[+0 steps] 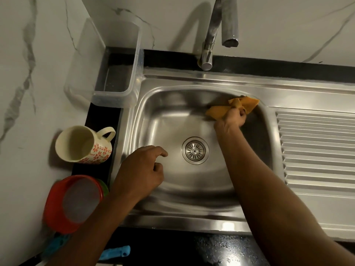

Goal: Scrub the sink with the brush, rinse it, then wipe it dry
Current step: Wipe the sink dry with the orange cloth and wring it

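At far left, a red bowl [57,208] sits on the counter, with a floral mug [82,144] lying on its side just behind it and a clear plastic container [115,60] standing in the back corner. A blue handle [115,250] lies at the near counter edge; what it belongs to cannot be told. Your left hand [140,173] is over the left edge of the sink [172,116], fingers loosely curled and holding nothing. The drain strainer [195,150] lies at the basin's centre, between your two forearms, and the faucet [211,35] rises behind the back rim. Your right hand [230,120] reaches into the basin's back right corner, fingers curled tightly round a bunched orange cloth [247,104], which meets the basin wall there. The ribbed drainboard [315,150] extends to the right.
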